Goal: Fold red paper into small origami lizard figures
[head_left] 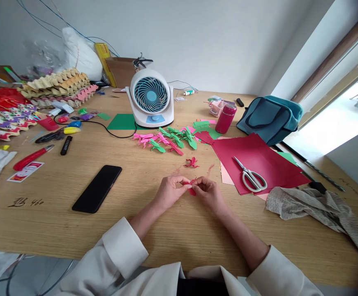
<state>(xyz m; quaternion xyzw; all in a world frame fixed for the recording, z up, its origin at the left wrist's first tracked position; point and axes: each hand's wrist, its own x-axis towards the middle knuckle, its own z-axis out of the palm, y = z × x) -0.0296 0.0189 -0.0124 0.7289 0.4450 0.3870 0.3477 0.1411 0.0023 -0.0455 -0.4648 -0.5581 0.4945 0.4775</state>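
My left hand (170, 191) and my right hand (209, 191) meet just above the wooden table (58, 230), both pinching a small folded red paper piece (191, 185) between their fingertips. A finished red paper figure (192, 163) lies on the table a little beyond my hands. Further back lies a cluster of pink, green and red folded paper figures (166, 141).
Scissors (250, 176) rest on red paper sheets (255, 158) at the right, near a grey cloth (314, 205) and a teal bag (269, 117). A black phone (98, 188) lies left. A small fan (151, 98), red bottle (225, 118), red utility knife (32, 157) and paper stacks stand behind.
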